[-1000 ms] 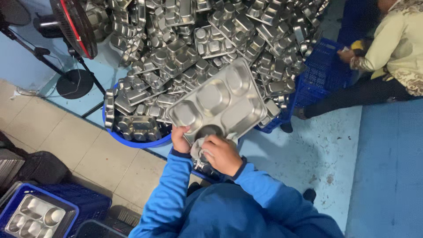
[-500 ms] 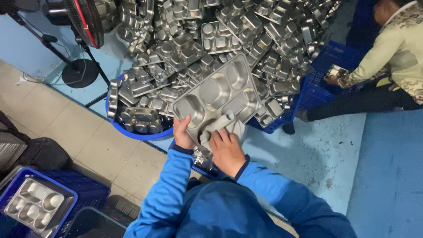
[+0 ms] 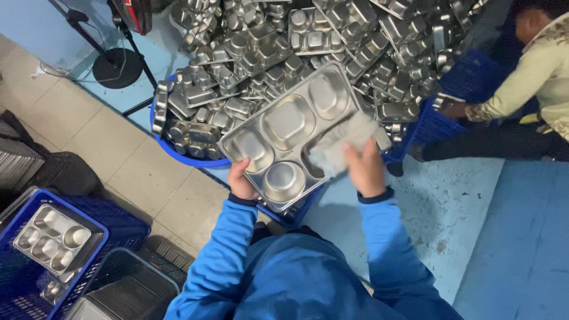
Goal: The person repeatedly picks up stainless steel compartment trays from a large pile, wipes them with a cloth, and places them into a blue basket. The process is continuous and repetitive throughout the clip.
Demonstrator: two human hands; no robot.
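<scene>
My left hand point(image 3: 242, 182) has its grip pinched on the near left edge of a steel compartment tray point(image 3: 290, 133), thumb on the face and the other fingers hidden under it, so the tray hangs tilted in the air in front of my chest with its hollows turned up towards me. My right hand point(image 3: 365, 172) presses a pale grey cloth point(image 3: 344, 145) against the tray's right side, the grip closed over the bunched fabric with the fingers curled on top; the cloth covers the large compartment there and blurs with motion. The hollows left of that grip, the round one nearest my left thumb and the square ones beyond it, show bare and shiny, so I judge those parts wiped and the right side the one in hand; whether the underside is done I cannot tell. Beyond both grips lies a great heap of trays point(image 3: 308, 41) of the same kind, tumbled at all angles, some spilling into a round blue tub point(image 3: 178, 151) just past my left hand, which tells me most of the work is left. Down to the left of my left arm, a blue crate point(image 3: 89, 237) holds a tray lying flat, with dark crates near it, one stacked with trays on edge. Far off to the right of my right grip another person's sleeve point(image 3: 521, 83) reaches to a blue basket point(image 3: 435, 121) beside the heap. A fan stand point(image 3: 115, 65) sits on the floor beyond the tub.
</scene>
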